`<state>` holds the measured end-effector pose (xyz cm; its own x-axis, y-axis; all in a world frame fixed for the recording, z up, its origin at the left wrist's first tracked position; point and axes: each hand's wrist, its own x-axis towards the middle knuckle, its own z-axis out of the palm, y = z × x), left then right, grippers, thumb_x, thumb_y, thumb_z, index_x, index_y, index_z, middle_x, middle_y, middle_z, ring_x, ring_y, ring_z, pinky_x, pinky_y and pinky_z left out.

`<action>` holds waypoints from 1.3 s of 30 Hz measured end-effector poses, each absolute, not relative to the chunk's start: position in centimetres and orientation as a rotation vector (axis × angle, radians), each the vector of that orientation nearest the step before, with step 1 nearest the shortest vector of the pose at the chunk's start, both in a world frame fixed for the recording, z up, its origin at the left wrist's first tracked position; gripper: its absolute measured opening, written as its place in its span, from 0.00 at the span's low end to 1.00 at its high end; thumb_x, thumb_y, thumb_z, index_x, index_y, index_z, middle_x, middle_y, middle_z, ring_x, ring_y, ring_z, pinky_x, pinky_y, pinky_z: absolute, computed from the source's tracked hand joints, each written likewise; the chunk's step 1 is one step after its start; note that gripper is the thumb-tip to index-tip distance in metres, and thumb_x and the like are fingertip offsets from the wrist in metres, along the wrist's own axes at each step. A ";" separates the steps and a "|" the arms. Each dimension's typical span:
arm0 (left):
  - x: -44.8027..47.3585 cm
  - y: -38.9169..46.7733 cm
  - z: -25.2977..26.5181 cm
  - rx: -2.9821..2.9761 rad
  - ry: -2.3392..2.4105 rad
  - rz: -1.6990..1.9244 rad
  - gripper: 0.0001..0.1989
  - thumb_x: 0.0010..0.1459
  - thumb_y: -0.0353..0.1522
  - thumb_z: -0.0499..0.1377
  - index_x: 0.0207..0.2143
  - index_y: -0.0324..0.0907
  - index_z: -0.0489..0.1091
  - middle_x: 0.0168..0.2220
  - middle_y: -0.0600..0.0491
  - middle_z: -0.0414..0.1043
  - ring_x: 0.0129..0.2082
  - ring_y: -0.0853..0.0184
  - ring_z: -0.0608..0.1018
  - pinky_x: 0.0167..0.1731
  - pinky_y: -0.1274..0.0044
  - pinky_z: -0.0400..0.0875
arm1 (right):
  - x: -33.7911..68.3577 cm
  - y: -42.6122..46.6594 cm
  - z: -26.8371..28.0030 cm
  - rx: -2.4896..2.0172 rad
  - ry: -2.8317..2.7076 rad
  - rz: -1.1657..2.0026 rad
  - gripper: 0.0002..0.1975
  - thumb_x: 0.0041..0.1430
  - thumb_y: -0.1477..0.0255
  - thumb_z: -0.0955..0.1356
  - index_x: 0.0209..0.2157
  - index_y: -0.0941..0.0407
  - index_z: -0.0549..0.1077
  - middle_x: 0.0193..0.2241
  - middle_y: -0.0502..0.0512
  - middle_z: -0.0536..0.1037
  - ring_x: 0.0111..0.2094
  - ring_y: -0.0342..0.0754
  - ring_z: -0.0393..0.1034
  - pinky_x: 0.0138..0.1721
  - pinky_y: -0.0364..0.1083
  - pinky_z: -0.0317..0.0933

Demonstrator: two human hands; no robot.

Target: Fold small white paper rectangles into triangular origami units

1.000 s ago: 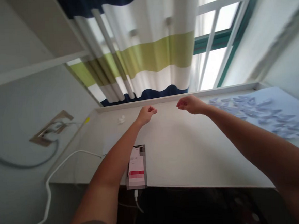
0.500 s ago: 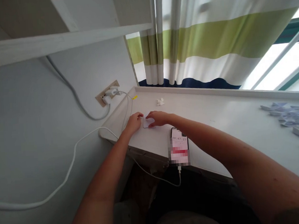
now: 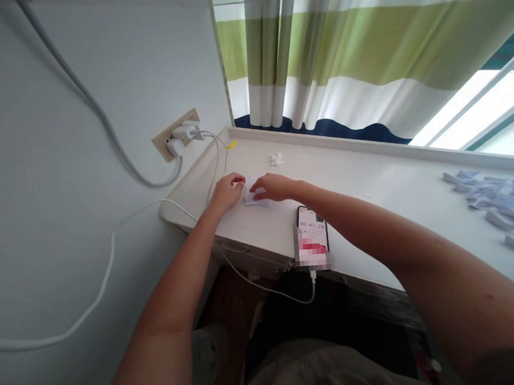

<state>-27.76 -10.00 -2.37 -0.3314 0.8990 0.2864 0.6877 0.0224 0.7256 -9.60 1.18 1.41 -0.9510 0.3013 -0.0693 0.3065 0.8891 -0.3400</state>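
A small folded piece of white paper [image 3: 260, 202] lies on the desk between my two hands. My left hand [image 3: 229, 192] is at its left side, with thumb and fingertips closed at the paper's upper left edge. From the right, my right hand [image 3: 275, 186] grips the paper with curled fingers, the thumb and index fingertip on it. The palm hides part of the sheet. Just beyond the hands sits a little heap of crumpled white bits [image 3: 276, 159].
A phone [image 3: 312, 229] showing a timer lies at the desk's front edge, plugged into a white cable [image 3: 286, 298]. Many folded paper pieces [image 3: 499, 199] are piled at the right. Chargers [image 3: 184, 132] fill a wall socket at the left. A striped curtain [image 3: 353, 51] hangs behind the white desk [image 3: 361, 241].
The view has tilted downward and shifted slightly. A fold or raised layer now shows on the paper under my right hand. Both hands stay at the paper.
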 end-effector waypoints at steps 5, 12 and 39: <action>-27.8 -10.4 -2.2 1.630 2.002 1.263 0.09 0.63 0.29 0.59 0.41 0.41 0.80 0.46 0.45 0.86 0.48 0.58 0.84 0.56 0.65 0.76 | -9.2 1.6 1.0 0.367 3.024 -0.558 0.19 0.73 0.67 0.72 0.61 0.54 0.82 0.60 0.64 0.83 0.57 0.61 0.80 0.59 0.55 0.69; -27.4 -11.5 -2.5 1.564 1.968 1.270 0.07 0.63 0.29 0.61 0.40 0.43 0.81 0.44 0.46 0.86 0.47 0.59 0.85 0.54 0.65 0.77 | -9.0 0.0 0.9 0.358 3.042 -0.346 0.20 0.66 0.61 0.77 0.56 0.55 0.84 0.55 0.64 0.85 0.53 0.63 0.81 0.53 0.54 0.70; -25.2 -11.5 0.2 1.763 1.909 1.312 0.15 0.65 0.43 0.62 0.46 0.42 0.79 0.49 0.44 0.85 0.51 0.55 0.83 0.58 0.64 0.75 | -7.3 1.9 3.8 0.772 3.430 -1.062 0.07 0.68 0.73 0.75 0.39 0.56 0.89 0.41 0.59 0.89 0.44 0.56 0.82 0.49 0.51 0.70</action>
<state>-25.15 -11.49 0.18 -0.2499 0.8867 0.3890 0.6808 -0.1247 0.7217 -7.27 1.87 3.81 -0.7803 0.5118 0.3594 0.2192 0.7620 -0.6093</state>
